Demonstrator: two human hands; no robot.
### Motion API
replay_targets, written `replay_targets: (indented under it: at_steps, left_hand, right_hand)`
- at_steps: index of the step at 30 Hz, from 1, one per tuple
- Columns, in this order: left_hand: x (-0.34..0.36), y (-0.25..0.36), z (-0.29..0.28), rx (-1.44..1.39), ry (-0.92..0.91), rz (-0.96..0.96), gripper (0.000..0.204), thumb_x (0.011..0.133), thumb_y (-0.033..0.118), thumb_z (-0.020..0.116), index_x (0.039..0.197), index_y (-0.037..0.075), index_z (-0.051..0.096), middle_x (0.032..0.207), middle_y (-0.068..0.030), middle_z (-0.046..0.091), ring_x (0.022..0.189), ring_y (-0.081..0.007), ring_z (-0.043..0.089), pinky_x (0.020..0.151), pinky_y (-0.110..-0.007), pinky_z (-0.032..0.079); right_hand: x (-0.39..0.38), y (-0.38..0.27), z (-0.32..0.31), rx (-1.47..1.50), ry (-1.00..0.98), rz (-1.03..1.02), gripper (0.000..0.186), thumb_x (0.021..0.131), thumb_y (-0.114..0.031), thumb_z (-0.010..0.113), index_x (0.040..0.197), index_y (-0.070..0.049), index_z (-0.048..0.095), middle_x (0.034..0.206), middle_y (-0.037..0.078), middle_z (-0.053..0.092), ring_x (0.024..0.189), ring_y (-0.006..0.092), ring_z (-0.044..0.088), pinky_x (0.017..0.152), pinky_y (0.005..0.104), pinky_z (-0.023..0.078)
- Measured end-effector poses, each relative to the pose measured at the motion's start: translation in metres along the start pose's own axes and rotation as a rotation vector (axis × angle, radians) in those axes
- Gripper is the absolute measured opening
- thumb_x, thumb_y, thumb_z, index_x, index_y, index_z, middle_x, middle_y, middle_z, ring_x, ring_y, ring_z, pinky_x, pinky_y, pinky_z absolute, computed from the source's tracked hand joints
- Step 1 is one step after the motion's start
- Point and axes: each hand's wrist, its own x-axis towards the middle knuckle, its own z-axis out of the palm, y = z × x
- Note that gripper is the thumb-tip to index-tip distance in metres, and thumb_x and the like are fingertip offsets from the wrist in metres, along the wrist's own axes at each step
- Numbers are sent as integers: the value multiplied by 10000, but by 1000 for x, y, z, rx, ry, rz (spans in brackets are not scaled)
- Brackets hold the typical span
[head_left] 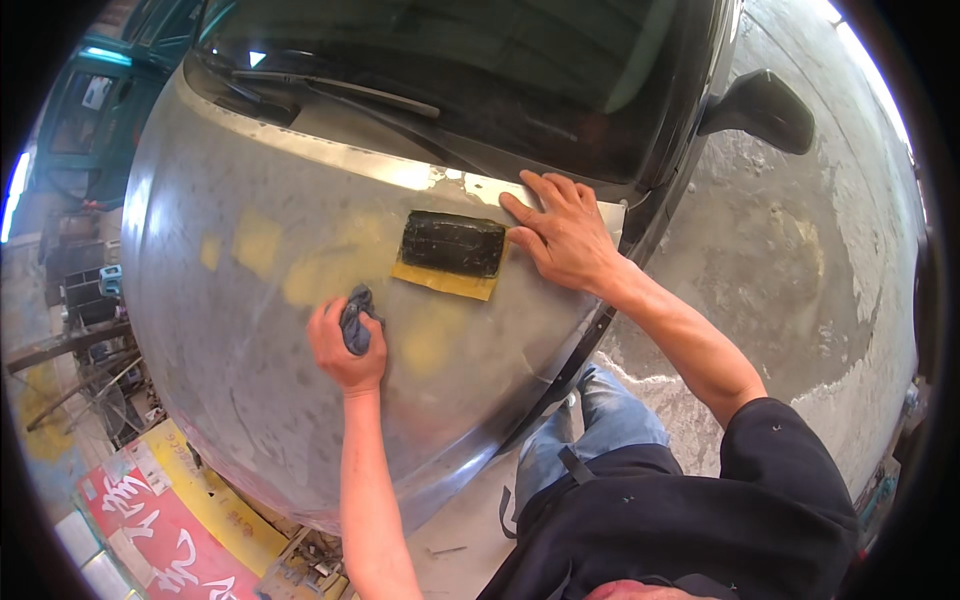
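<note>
A car hood (250, 340), sanded dull grey with yellowish filler patches, spreads in front of me. My left hand (345, 345) is closed around a crumpled dark blue-grey rag (358, 320) at the middle of the hood. Flat on the hood, my right hand (565, 230) has its fingers apart near the rear edge by the windshield. Just left of its thumb lies a black sanding block (453, 243) on yellow sandpaper (445, 281), whose strip sticks out along the near side. Whether the thumb touches the block I cannot tell.
Beyond the hood are wiper arms (340, 95) and the dark windshield (450, 50). A black side mirror (765, 112) juts out at right over the concrete floor (760, 270). At lower left lie a red and yellow panel (190, 520) and scrap metal (105, 385).
</note>
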Motion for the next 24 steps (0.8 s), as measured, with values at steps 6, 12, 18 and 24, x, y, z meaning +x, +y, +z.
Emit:
replay_targets:
  at_steps: [6, 12, 18, 24]
  left_hand:
    - [4, 6, -1, 29, -15, -12, 354, 870, 129, 792, 1212, 55, 739, 1218, -172, 754, 1100, -402, 696, 979, -494, 580]
    - [2, 5, 3, 14, -4, -13, 357, 872, 144, 793, 1215, 57, 741, 1210, -168, 759, 1105, -401, 699, 986, -495, 580]
    - [1, 5, -6, 21, -11, -39, 354, 893, 159, 799, 1224, 47, 739, 1218, -180, 759, 1118, -412, 705, 1015, -493, 566]
    - [3, 7, -1, 32, -6, -17, 357, 873, 168, 794, 1212, 65, 742, 1206, -164, 753, 1107, -400, 706, 983, -497, 583]
  right_hand:
    - [40, 3, 10, 39, 40, -121, 435, 1126, -421, 606, 1428, -152, 765, 1572, 200, 609, 1408, 408, 542, 1135, 533, 409]
    - [46, 9, 19, 76, 10, -110, 410, 1128, -398, 608, 1411, -151, 773, 1541, 201, 628, 1411, 407, 545, 1126, 534, 422]
    - [13, -22, -14, 60, -23, -43, 571, 1044, -437, 727, 1486, -76, 712, 1595, 256, 586, 1506, 467, 492, 1225, 574, 391]
    - [19, -108, 17, 69, -38, -69, 969, 894, -538, 859, 1647, -31, 519, 1687, 340, 437, 1521, 548, 445, 1277, 622, 346]
